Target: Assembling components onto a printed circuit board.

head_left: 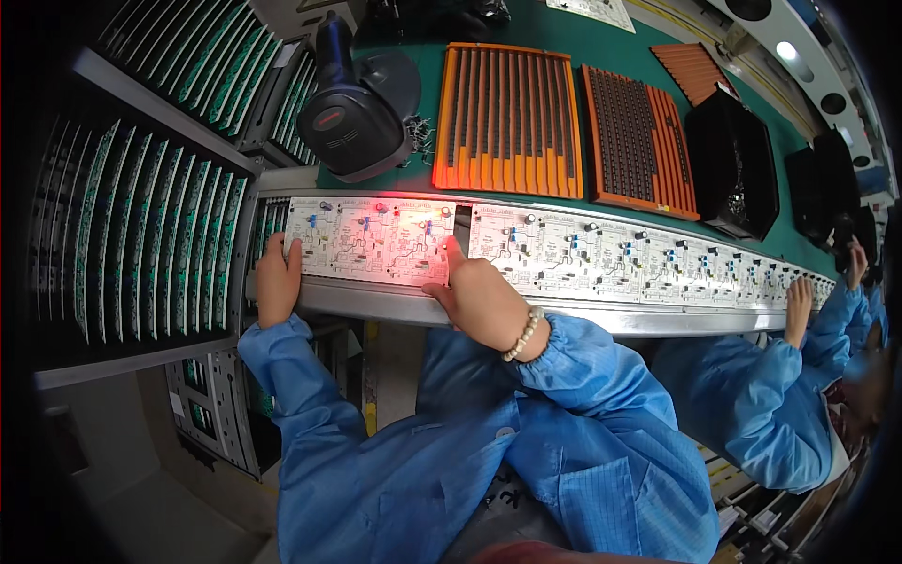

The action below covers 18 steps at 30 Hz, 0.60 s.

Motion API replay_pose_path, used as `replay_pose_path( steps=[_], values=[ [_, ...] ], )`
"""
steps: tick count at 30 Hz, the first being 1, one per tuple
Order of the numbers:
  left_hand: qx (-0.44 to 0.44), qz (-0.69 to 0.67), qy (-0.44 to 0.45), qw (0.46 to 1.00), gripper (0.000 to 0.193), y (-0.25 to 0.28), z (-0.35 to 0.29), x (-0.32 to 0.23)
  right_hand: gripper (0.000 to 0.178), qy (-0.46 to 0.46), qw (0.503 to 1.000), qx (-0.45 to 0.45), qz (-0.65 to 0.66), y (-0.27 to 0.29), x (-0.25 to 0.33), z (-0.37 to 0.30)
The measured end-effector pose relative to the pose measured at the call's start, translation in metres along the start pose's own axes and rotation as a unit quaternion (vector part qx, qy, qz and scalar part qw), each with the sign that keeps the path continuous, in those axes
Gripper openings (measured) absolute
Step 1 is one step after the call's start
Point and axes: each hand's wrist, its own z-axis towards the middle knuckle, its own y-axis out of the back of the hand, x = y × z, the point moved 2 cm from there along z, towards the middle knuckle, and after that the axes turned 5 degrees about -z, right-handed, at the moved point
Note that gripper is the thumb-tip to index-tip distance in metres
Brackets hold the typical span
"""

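White circuit panel (343,252) clamped at ends by left hand (278,284), right hand (484,299); black scanner (352,132) behind, board rack (141,360) left

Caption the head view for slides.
Left hand and right hand touch opposite ends of a red-lit white circuit board near a scanner.

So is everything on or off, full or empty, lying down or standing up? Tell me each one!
White circuit board: flat, red light on it
Left hand: touching the board's left end
Right hand: touching its right end
Row of boards: flat, in line
Black scanner: standing up
Left rack's boards: upright
Middle orange tray: partly filled
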Motion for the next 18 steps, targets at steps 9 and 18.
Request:
replay_pose_path(
  steps=[9,18],
  values=[
    [0.045,-0.036,-0.009,0.998,0.036,-0.009,-0.005,-0.009,0.064,0.040,0.998,-0.042,0.038,0.039,0.008,-0.046],
    [0.015,-0.019,-0.240,0.970,0.028,-0.012,-0.009,-0.122,0.051,0.038,0.999,-0.003,0.013,0.092,-0.026,-0.091]
  ],
)
